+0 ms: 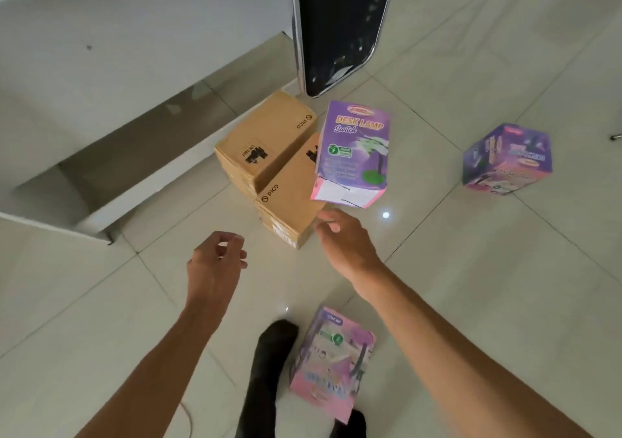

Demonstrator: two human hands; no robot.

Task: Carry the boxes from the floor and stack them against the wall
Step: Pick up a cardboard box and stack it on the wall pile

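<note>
Two brown cardboard boxes marked PICO [269, 145] sit stacked on the tiled floor near the wall. A purple desk lamp box [353, 155] stands tilted on the right edge of the lower brown box [292, 209]. My right hand [343, 239] hovers just below the lamp box, fingers apart, holding nothing. My left hand [215, 262] hangs lower left, fingers loosely curled, empty. A second purple box [508, 158] lies on the floor at the right. A pink and purple box [331, 360] lies by my feet.
A white wall [117, 34] runs along the left with a recessed base. A black panel with a chrome frame [340, 27] stands behind the boxes. My dark-socked foot [266, 363] is next to the pink box. Pale floor tiles spread to the right.
</note>
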